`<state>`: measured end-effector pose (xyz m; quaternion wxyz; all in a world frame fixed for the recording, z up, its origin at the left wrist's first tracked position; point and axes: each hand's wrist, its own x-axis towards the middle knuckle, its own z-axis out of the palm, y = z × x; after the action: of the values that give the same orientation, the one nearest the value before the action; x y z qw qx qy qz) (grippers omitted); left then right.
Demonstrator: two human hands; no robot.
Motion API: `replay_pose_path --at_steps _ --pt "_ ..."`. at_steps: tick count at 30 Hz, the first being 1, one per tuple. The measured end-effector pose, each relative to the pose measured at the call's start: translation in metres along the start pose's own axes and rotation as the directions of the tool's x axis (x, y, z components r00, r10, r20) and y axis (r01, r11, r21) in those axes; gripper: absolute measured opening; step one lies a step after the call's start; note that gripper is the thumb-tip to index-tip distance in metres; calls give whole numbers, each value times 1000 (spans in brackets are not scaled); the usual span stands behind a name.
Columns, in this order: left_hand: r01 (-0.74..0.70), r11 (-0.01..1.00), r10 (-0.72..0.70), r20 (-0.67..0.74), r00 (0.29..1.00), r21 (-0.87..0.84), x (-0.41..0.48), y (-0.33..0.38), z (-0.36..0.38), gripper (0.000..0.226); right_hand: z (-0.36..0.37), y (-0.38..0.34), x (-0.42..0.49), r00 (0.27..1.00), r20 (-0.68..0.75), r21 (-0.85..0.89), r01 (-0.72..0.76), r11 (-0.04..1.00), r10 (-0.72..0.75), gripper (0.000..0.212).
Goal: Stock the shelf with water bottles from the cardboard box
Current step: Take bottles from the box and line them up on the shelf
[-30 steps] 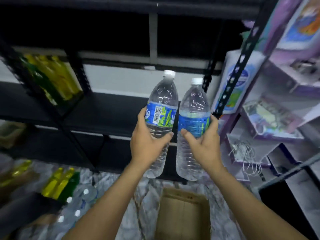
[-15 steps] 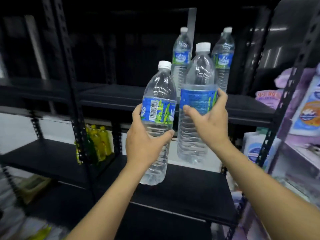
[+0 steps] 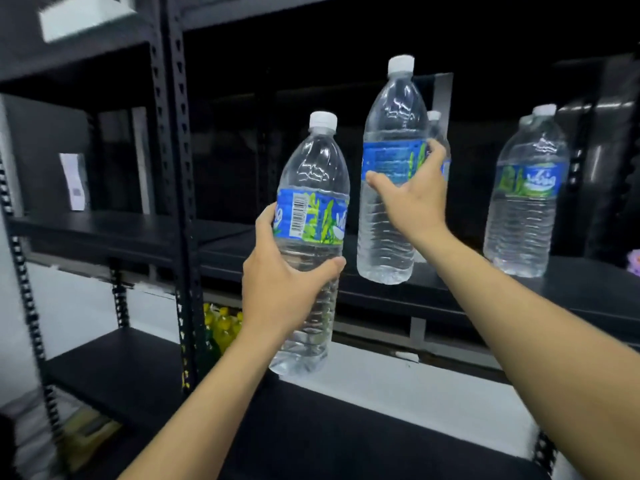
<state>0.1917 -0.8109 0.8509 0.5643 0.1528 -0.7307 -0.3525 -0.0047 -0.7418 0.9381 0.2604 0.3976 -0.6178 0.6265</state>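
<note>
While both arms reach up toward the black shelf point(image 3: 588, 292), each grip is closed round one water bottle.

Left grip point(image 3: 287, 285): fingers and thumb are curled round the middle of the left bottle point(image 3: 313, 168), just below its blue-green label with the barcode facing the camera. This bottle is held in the air in front of the shelf's front edge, lower than the other one, with its white cap leaning slightly right.

Right grip point(image 3: 415, 199): wrapped round the right bottle point(image 3: 391, 112) at label height, thumb on the near side. This bottle is higher and further in, near upright, with its base level with the shelf board. Can't tell if the base touches the board.

Already on that shelf:
- a stocked bottle point(image 3: 526, 209) stands upright well to the right, with a second one mostly hidden behind it.
- a rear bottle point(image 3: 434, 121) shows only its cap and shoulder behind the right bottle.

Perforated upright post point(image 3: 176, 168) is left of both grips. Yellow bottles point(image 3: 225, 323) sit on a lower level just right of the post, and they are blurred.
</note>
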Motion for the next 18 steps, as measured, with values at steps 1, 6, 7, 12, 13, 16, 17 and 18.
replay_pose_path --at_steps 1,6,7,12,13,16,17,18 --pt "-12 1000 12 -12 1000 -3 9 -3 1 94 11 8 4 1000 16 -11 -13 1000 13 92" --pt "-43 998 41 -47 998 -45 47 -17 1 90 57 39 23 999 -11 -12 -46 999 46 91" --pt "-49 998 46 -48 998 -49 56 -20 1 90 63 43 26 999 -11 -18 -50 999 50 92" --pt "-81 997 80 -74 994 -9 107 -36 0 90 92 59 32 999 -32 -83 -22 996 20 99" --pt "-85 996 84 -77 994 -2 116 -40 0 90 97 61 33 999 -40 -90 -19 996 16 101" --pt "-90 996 89 -67 994 -4 147 -47 3 90 104 65 34 998 -52 -117 -27 993 21 102" --pt "-93 996 93 -66 993 -8 159 -49 5 91 106 66 34 998 -58 -126 -31 992 24 103" --pt "-94 996 94 -64 994 -6 170 -52 7 93 107 66 34 998 -62 -132 -37 991 29 103"
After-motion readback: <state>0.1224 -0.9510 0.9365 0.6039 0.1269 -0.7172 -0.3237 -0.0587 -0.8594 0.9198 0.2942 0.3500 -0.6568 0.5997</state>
